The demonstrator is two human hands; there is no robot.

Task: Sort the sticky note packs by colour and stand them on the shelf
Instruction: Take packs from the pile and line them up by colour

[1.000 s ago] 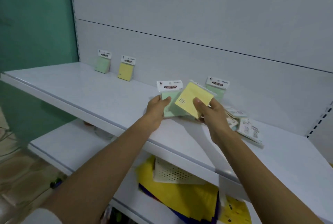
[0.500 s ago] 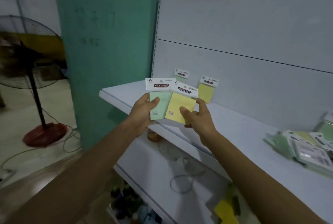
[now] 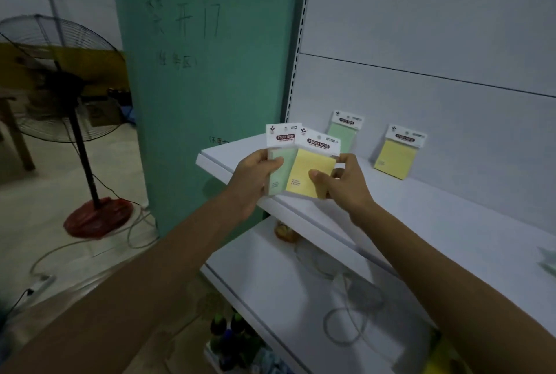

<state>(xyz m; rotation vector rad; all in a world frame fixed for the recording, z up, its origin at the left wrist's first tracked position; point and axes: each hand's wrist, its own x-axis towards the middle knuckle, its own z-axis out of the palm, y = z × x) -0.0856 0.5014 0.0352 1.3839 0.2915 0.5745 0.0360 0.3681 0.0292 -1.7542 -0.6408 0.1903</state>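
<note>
Over the shelf's [image 3: 436, 217] front left corner, the left hand [image 3: 255, 181] grips a green pack [image 3: 284, 170], thumb across its face. The right hand [image 3: 343, 185] pinches a yellow pack [image 3: 305, 169] overlapping the green one's right edge; both are upright, off the shelf. Along the back edge lean a second green pack [image 3: 344, 134] and, apart to its right, a second yellow pack [image 3: 396, 157].

The shelf [image 3: 436, 217] looks like smooth painted metal with a faint sheen. At the shelf's front edge, the green pack [image 3: 279, 181] and yellow pack [image 3: 301, 169] are matt paper under clear glossy plastic film, with white card headers. Left of the shelf, the fan [image 3: 57, 78] has a wire metal guard.
</note>
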